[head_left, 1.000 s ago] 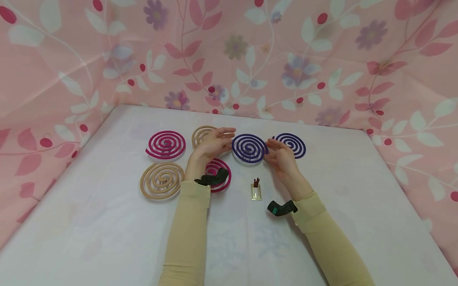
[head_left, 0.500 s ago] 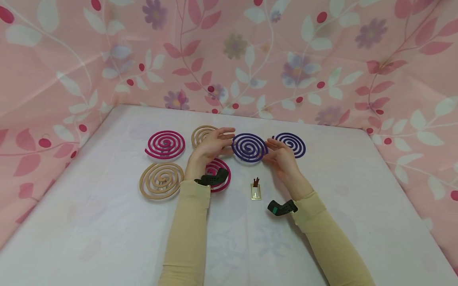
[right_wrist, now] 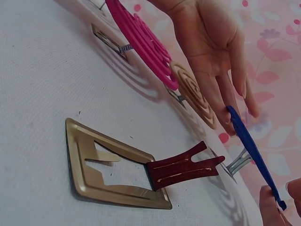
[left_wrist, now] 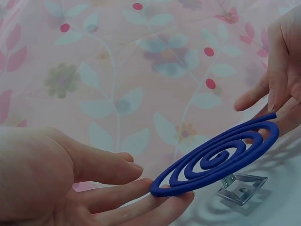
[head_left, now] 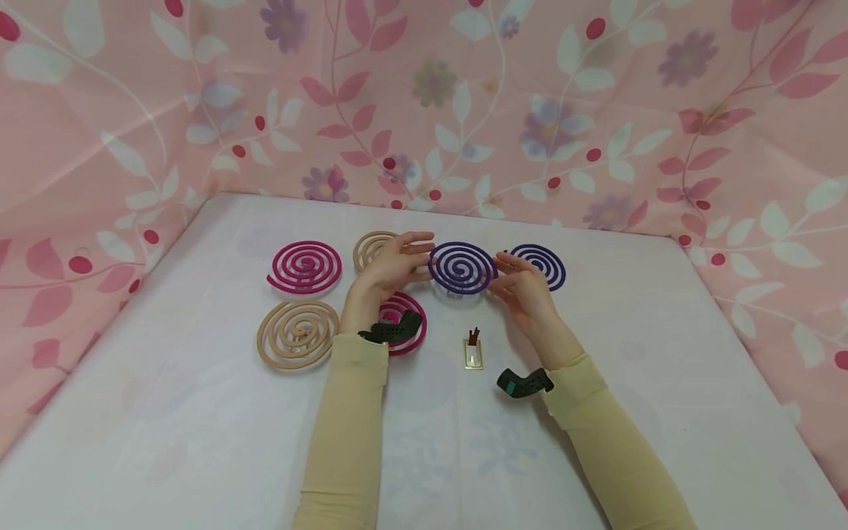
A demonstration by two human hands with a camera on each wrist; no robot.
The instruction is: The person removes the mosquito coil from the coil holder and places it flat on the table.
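Observation:
A dark blue spiral coil (head_left: 462, 292) is held between the two hands. The left hand (head_left: 387, 269) has its fingers extended under the coil's left edge; the left wrist view shows the coil (left_wrist: 218, 175) on its fingertips, thumb apart above. At the right edge, the right hand (head_left: 530, 294) touches the coil with relaxed fingers; in the right wrist view the coil's end lies beside its fingertips (right_wrist: 269, 203). Beneath the coil is a small clear-looking stand (left_wrist: 242, 188). Whether coil and stand are joined is hard to tell.
Another blue coil (head_left: 563, 272) lies behind the right hand. Pink coils (head_left: 308, 290) (head_left: 424, 327) and tan coils (head_left: 298, 366) (head_left: 358, 254) surround the left arm. A gold stand with a dark red upright (head_left: 473, 355) sits nearer, between the forearms.
The blue coil between the hands has risen slightly, and more of the stand shows below it. Both hands keep nearly the same places at its edges.

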